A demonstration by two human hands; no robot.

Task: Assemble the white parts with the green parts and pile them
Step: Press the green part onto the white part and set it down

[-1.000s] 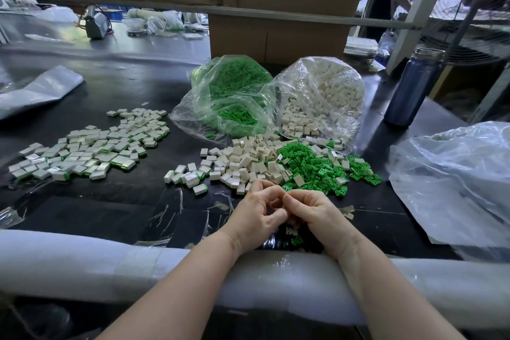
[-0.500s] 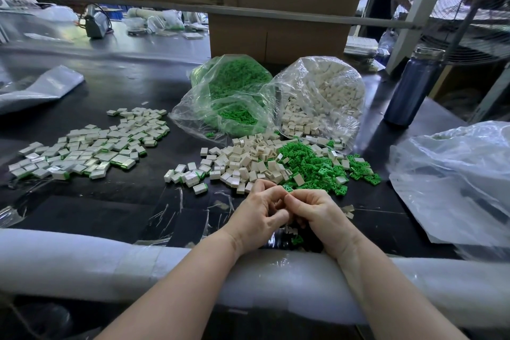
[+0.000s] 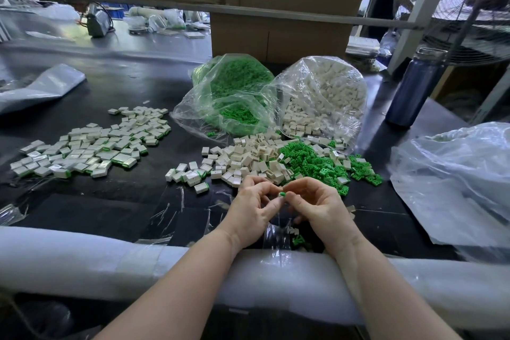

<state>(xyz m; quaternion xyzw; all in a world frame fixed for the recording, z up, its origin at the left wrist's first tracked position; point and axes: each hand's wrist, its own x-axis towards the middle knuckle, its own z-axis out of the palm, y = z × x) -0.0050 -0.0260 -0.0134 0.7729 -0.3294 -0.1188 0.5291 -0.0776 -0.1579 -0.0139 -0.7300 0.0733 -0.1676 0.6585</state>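
Small green plastic part (image 3: 282,194) pinched between the two hands, above the near edge of the black table (image 3: 116,210)

The left hand (image 3: 252,208) and the right hand (image 3: 317,205) both curl their fingertips onto this piece – it sits exactly between them, its long axis too hidden to tell, and a white shell is not visible there. I judge the left hand is nearer to the flat pile of finished white-and-green blocks (image 3: 91,143), which lies far left – loose white housings (image 3: 248,157) are just ahead

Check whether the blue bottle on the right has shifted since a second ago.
No. The blue bottle stands upright in the same spot beside the bag of white parts, while the hands work a green part.
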